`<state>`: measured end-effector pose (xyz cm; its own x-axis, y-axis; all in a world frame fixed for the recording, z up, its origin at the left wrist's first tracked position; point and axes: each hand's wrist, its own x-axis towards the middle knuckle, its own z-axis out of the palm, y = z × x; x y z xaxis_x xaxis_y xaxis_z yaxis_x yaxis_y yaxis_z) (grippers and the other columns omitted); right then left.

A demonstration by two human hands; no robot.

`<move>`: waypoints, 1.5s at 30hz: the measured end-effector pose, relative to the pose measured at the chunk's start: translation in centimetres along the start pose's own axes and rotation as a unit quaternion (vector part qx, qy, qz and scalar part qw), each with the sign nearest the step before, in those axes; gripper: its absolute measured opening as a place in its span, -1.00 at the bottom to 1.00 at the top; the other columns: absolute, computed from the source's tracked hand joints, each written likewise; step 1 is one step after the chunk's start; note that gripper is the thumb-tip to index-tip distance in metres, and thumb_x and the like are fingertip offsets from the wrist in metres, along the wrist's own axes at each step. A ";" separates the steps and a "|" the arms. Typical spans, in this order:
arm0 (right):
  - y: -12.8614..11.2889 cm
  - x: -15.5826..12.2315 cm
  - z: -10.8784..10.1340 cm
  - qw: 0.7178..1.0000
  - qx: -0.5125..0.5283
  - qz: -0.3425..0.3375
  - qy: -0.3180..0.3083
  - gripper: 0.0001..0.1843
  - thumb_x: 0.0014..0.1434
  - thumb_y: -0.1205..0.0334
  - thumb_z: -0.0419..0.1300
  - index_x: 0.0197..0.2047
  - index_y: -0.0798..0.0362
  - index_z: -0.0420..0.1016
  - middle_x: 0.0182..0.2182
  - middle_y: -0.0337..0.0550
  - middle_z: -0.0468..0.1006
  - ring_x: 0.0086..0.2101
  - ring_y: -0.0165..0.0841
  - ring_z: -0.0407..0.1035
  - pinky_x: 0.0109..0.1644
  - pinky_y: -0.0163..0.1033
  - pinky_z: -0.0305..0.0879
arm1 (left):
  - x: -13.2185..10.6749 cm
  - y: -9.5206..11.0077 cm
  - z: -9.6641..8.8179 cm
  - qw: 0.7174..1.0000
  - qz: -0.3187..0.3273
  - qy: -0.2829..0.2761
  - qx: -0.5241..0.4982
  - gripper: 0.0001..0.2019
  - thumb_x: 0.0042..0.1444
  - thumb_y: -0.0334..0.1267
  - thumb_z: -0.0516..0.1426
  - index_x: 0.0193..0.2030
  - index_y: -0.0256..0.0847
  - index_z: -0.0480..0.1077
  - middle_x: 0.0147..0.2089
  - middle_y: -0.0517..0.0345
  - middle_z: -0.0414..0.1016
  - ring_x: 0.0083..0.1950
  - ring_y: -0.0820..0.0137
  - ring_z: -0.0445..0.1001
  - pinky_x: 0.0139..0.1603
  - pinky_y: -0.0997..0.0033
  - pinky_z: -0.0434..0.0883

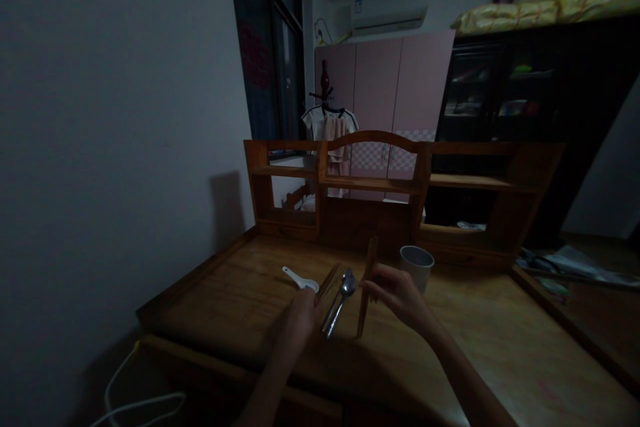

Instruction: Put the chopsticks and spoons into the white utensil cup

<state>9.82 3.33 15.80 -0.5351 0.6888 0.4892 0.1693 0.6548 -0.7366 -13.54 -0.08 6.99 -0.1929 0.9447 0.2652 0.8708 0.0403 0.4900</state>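
My right hand (pixel 397 297) is closed on a pair of wooden chopsticks (pixel 367 280), held nearly upright with the lower end on the wooden desk (pixel 490 340). My left hand (pixel 299 321) is closed low over the desk, at the near end of more wooden chopsticks (pixel 329 282) lying flat. Beside them lie metal spoons (pixel 341 299). A white ceramic spoon (pixel 300 278) rests just left of them. A grey cup (pixel 417 265) stands upright behind my right hand.
A wooden shelf unit (pixel 395 187) stands along the desk's far edge. A white cable (pixel 137 400) hangs off the near left corner. Pink cabinets, hanging clothes and a dark cupboard fill the room beyond. The light is dim.
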 end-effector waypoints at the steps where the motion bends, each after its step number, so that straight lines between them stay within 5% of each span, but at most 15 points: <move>1: 0.1 0.0 0.0 1.000 0.004 0.000 0.001 -0.76 0.23 0.06 0.19 -0.28 0.08 0.48 -0.48 -0.23 0.49 -0.48 -0.40 0.38 -0.45 -0.38 0.24 | 0.0 0.1 -0.3 1.000 -0.002 0.005 -0.024 -0.87 0.11 -0.38 0.03 -0.30 -0.28 0.40 -0.25 -0.02 0.51 -0.17 0.26 0.48 -0.16 0.39 0.32; 4: 0.4 -0.1 0.0 1.000 0.004 0.001 0.003 -0.75 0.23 0.06 0.17 -0.29 0.08 0.47 -0.48 -0.22 0.48 -0.48 -0.40 0.38 -0.45 -0.38 0.25 | -0.5 1.6 -1.4 0.982 -0.016 0.013 -0.186 -0.81 0.15 -0.20 0.04 -0.26 -0.24 0.41 -0.29 0.07 0.53 -0.29 0.30 0.51 -0.28 0.41 0.37; 7: 0.6 -0.1 0.0 1.000 -0.009 0.005 0.010 -0.72 0.24 0.03 0.16 -0.33 0.09 0.46 -0.51 -0.22 0.47 -0.50 -0.40 0.38 -0.45 -0.37 0.25 | -1.6 4.3 -2.3 0.936 0.003 0.047 -0.350 -0.72 0.15 -0.06 0.07 -0.23 -0.23 0.44 -0.27 0.06 0.56 -0.23 0.27 0.52 -0.21 0.39 0.41; 10: 0.4 -0.1 0.0 1.000 -0.006 0.008 0.013 -0.71 0.23 0.01 0.15 -0.30 0.09 0.47 -0.49 -0.20 0.49 -0.50 -0.40 0.39 -0.46 -0.36 0.27 | -2.9 6.7 -2.1 0.907 0.005 0.104 -0.408 -0.69 0.14 -0.03 0.10 -0.16 -0.22 0.46 -0.19 0.03 0.57 -0.16 0.26 0.52 -0.14 0.38 0.41; 14: 0.3 -0.2 0.1 1.000 -0.001 0.002 0.011 -0.71 0.23 0.01 0.16 -0.25 0.08 0.50 -0.48 -0.20 0.51 -0.49 -0.39 0.40 -0.45 -0.35 0.29 | -3.5 8.0 -0.6 0.902 0.021 0.098 -0.420 -0.78 0.10 -0.13 0.15 -0.23 -0.20 0.50 -0.19 0.04 0.58 -0.14 0.25 0.53 -0.09 0.35 0.42; 20: 1.0 -0.3 0.4 1.000 0.017 0.004 0.016 -0.71 0.21 0.01 0.18 -0.24 0.10 0.49 -0.47 -0.20 0.49 -0.48 -0.40 0.39 -0.44 -0.35 0.31 | -3.0 7.7 0.9 0.922 0.029 0.051 -0.383 -0.81 0.08 -0.18 0.15 -0.25 -0.18 0.54 -0.20 0.04 0.59 -0.18 0.23 0.54 -0.17 0.30 0.45; 31: 0.8 -0.3 0.6 1.000 -0.013 -0.010 -0.016 -0.73 0.22 0.05 0.20 -0.35 0.09 0.51 -0.46 -0.23 0.43 -0.46 -0.42 0.34 -0.41 -0.36 0.24 | -3.1 5.5 3.2 0.896 0.013 -0.087 -0.435 -0.77 0.02 -0.22 0.18 -0.20 -0.21 0.56 -0.27 0.08 0.61 -0.25 0.25 0.54 -0.20 0.34 0.43; 39: 1.4 -0.1 1.3 0.999 -0.019 -0.022 -0.029 -0.71 0.22 0.06 0.20 -0.40 0.10 0.51 -0.44 -0.22 0.40 -0.43 -0.42 0.33 -0.40 -0.36 0.22 | -3.2 4.9 3.9 0.881 -0.004 -0.084 -0.465 -0.77 -0.01 -0.18 0.20 -0.27 -0.25 0.59 -0.37 0.10 0.58 -0.30 0.26 0.49 -0.25 0.39 0.37; 45: 0.0 0.4 1.1 0.999 0.031 0.000 0.032 -0.76 0.21 0.05 0.20 -0.24 0.07 0.49 -0.43 -0.23 0.41 -0.47 -0.43 0.32 -0.44 -0.37 0.22 | -3.1 4.3 4.4 0.879 -0.011 -0.092 -0.468 -0.80 -0.03 -0.17 0.22 -0.36 -0.26 0.57 -0.45 0.17 0.52 -0.36 0.31 0.45 -0.37 0.47 0.30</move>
<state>8.73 3.29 15.46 -0.4803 0.7082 0.5174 0.1164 0.6362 -0.7627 -7.20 -1.45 4.61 -0.0534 0.9871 0.1512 0.0970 -0.1456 0.9846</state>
